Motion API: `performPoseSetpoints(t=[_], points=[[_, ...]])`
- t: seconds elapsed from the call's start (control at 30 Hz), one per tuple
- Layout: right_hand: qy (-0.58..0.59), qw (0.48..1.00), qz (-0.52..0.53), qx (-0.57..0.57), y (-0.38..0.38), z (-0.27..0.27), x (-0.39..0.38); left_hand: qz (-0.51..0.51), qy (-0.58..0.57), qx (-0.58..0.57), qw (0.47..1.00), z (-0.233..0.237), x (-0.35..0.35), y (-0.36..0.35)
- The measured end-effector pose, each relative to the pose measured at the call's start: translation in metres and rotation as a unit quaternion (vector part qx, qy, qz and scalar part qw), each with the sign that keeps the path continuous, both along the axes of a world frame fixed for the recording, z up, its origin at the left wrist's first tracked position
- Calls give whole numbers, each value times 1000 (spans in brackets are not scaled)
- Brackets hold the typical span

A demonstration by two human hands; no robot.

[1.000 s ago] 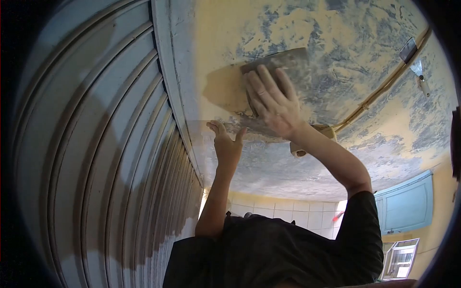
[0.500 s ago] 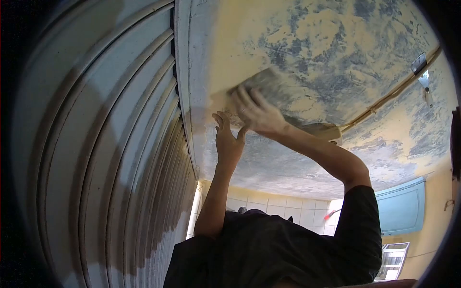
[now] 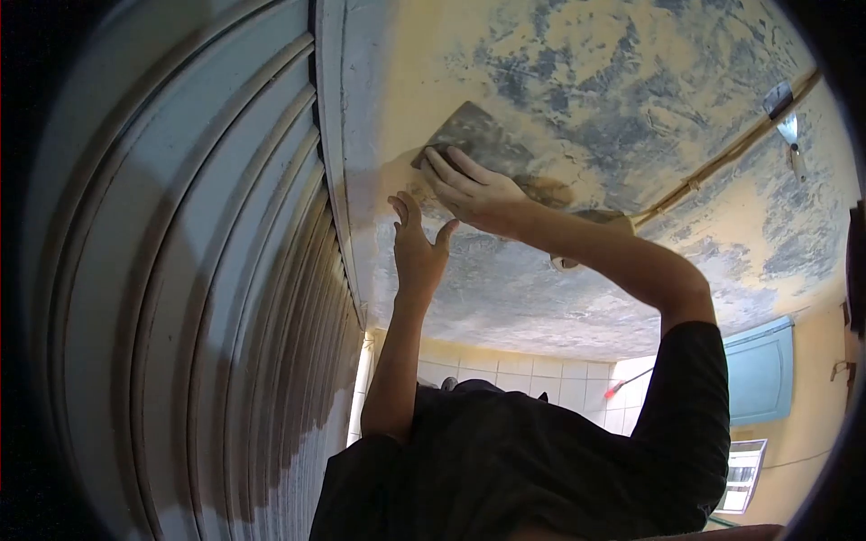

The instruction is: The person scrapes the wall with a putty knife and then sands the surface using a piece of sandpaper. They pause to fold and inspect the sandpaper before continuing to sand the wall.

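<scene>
My right hand (image 3: 474, 194) lies against the patchy yellow-and-grey wall (image 3: 613, 81), fingers pressed over a dark grey rectangular sheet that looks like sandpaper (image 3: 471, 126). The sheet's lower part is hidden by the fingers and its right side is smeared by motion. Just below and to the left, my left hand (image 3: 420, 252) is raised with thumb and fingers apart, holding nothing. Whether its fingertips touch the wall cannot be told.
A ribbed grey shutter (image 3: 207, 270) fills the left side, its frame edge close to my left hand. Brown cable (image 3: 722, 171) runs diagonally across the wall, with a putty knife (image 3: 787, 117) lodged behind it. A blue cabinet door (image 3: 760, 374) and white tiles (image 3: 514, 368) appear lower down.
The whole view has shifted slightly. My right hand, blurred before, shows more sharply with the sheet still under it. My left hand keeps about the same place beside it.
</scene>
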State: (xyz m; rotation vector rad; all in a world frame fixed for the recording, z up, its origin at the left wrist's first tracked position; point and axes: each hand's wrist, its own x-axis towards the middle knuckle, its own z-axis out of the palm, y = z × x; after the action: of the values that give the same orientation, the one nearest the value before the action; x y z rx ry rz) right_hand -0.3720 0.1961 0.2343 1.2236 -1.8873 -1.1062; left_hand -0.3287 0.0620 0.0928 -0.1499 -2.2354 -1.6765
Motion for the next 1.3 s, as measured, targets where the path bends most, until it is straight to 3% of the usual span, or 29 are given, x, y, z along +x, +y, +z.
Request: performPoseSetpoints(t=[0.07, 0.13, 0.2, 0.33, 0.4, 0.43, 0.5, 0.57, 0.63, 0.67, 0.73, 0.77, 0.83, 0.87, 0.93, 0.97, 1.03, 1.07, 1.13, 1.17, 1.3], points=[[27, 994, 45, 95, 6, 1, -15, 0, -12, -16, 1000, 4, 0, -3], [-23, 999, 21, 36, 7, 52, -1, 1, -17, -18, 1000, 6, 0, -4], [66, 993, 27, -99, 5, 94, 6, 3, -28, -17, 999, 5, 2, -3], [19, 993, -5, -113, -2, 46, 4, 7, -12, -1, 1000, 2, 0, -3], [25, 999, 37, -19, -8, -12, -5, 10, -2, 1, 1000, 0, -1, -3], [24, 999, 36, -20, -7, -12, -2, 5, -2, -9, 1000, -2, 0, -5], [-5, 996, 13, 90, -6, 0, -1, 4, 2, -16, 1000, -1, 0, -8], [-57, 993, 48, -93, 2, 37, -6, -2, 1, -8, 1000, -2, 3, -10], [66, 991, 34, -114, 7, 84, -4, 2, 4, -7, 1000, -5, 3, -9], [63, 991, 35, -114, 5, 83, -3, 3, 12, -7, 1000, -6, 2, -9], [48, 985, 19, -162, 0, 78, 5, 11, 7, -6, 1000, -6, 1, -5], [-31, 990, -74, -115, -3, 58, 11, 18, 5, -4, 1000, -6, 1, -4], [2, 988, -109, 108, -14, -16, 1, 23, 11, -17, 1000, -10, -2, -5], [4, 988, -110, 108, -7, -35, -4, 28, 14, -29, 999, -11, -2, -5], [-68, 997, 33, 23, 3, -51, -17, 25, 6, -21, 999, -7, 0, -7], [-68, 997, 36, 24, 5, -35, -20, 21, -8, -16, 1000, -7, 2, -8], [-87, 973, 63, -203, 8, 27, -16, 31, 10, -24, 999, -10, -1, -7], [-92, 973, 61, -203, 6, 55, -6, 40, 28, -33, 998, -13, -1, -5], [33, 973, 54, -220, 0, 98, 5, 45, 20, -26, 998, -9, -1, 0], [-10, 983, -14, -183, -7, 65, 12, 49, 16, -21, 998, -8, 1, -1], [-21, 999, 45, -11, 8, -76, -2, 42, 29, -30, 998, -12, 0, -6]])
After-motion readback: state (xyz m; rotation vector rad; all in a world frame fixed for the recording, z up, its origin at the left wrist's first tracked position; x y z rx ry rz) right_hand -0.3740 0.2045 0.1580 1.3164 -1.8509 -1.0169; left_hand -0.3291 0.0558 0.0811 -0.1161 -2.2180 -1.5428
